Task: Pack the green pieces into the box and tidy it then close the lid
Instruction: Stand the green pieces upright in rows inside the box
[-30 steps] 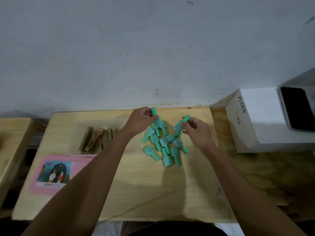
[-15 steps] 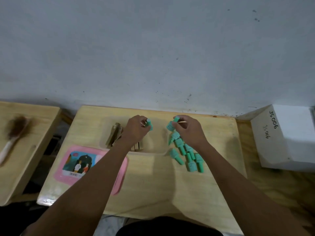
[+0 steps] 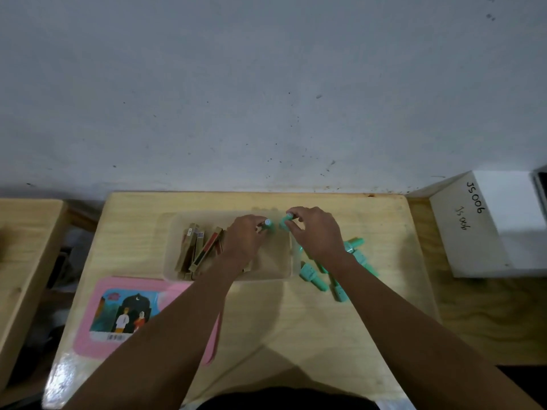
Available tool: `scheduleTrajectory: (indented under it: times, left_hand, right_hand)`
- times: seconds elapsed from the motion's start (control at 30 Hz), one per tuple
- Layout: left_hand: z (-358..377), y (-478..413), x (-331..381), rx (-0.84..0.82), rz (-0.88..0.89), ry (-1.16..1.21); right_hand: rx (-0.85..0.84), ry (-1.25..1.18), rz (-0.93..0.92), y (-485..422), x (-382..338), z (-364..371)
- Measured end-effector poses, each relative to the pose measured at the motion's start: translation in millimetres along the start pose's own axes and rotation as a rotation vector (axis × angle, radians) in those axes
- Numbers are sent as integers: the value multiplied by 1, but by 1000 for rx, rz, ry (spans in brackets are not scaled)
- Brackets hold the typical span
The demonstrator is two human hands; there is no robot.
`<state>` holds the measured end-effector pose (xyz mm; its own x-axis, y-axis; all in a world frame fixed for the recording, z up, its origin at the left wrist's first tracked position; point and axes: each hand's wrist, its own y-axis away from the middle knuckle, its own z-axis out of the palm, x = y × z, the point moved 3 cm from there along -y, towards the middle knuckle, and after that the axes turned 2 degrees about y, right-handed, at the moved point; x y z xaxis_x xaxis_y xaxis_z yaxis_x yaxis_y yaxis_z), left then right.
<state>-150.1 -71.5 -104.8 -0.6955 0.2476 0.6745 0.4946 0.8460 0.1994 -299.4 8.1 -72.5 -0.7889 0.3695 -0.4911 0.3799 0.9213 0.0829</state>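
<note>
Centre frame, above the clear plastic box (image 3: 266, 276): your left hand (image 3: 245, 239) pinches a small green plastic piece (image 3: 268, 223); your right hand (image 3: 318, 233) pinches another green piece (image 3: 286, 219).

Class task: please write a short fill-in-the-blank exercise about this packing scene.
The right hand pinches a ____ piece. The loose pieces lie to the ____ of the clear box. The lid, lying off the box, has a ____ rim.
Missing words: green; right; pink.
</note>
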Motion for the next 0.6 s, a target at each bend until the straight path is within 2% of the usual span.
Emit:
scheduleTrajectory:
  times: [0.2, 0.3, 0.6]
  left_hand:
    - [2, 0, -4, 26, 0, -14]
    - [7, 5, -4, 46, 11, -31]
    - [12, -2, -10, 95, -93, 31]
  right_hand:
    - [-4, 231, -142, -3, -3, 12]
    - [42, 256, -118, -3, -2, 13]
    - [-46, 282, -104, -8, -3, 12]
